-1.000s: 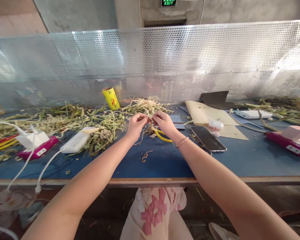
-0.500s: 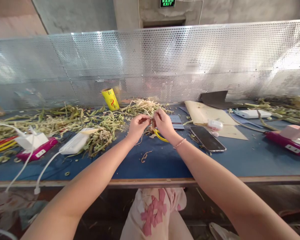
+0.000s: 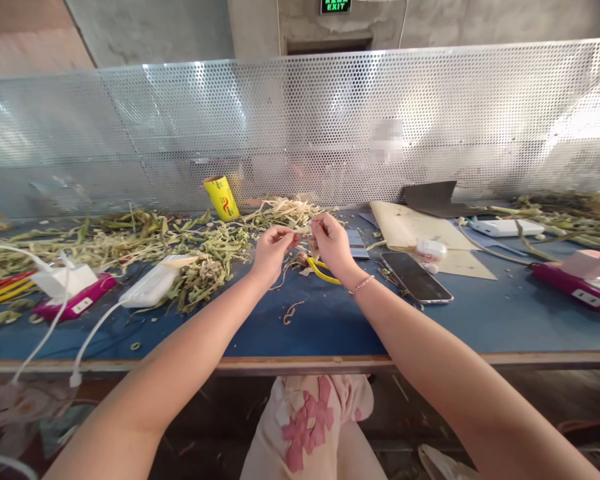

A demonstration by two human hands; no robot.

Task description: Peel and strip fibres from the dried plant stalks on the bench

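Above the middle of the blue table, my left hand (image 3: pixel 271 255) pinches its thumb and fingers together. My right hand (image 3: pixel 331 245) faces it a short way off, its fingertips pinched too. A thin, pale dried plant strand (image 3: pixel 304 234) seems to run between the fingertips; its ends are hidden in them. Below the right fingers, a yellow curved handle-like piece (image 3: pixel 323 272) lies among brown plant scraps. Just beyond the hands is a heap of pale, shredded dry fibres (image 3: pixel 293 212). A small curled strand (image 3: pixel 291 312) rests on the table nearer to me.
Dried stems and leaves (image 3: pixel 200 267) cover the left side, near a yellow tube (image 3: pixel 222 199), a white power bank (image 3: pixel 153 283) and a magenta power strip (image 3: pixel 75 301). Rightward lie a phone (image 3: pixel 416 277), brown paper (image 3: pixel 405 223) and another power strip (image 3: pixel 575 288). A perforated metal screen (image 3: pixel 260 133) stands behind.
My hands have moved apart slightly, the left a little to the left and the right a little to the right. A gap with the thin strand now shows between the fingertips.
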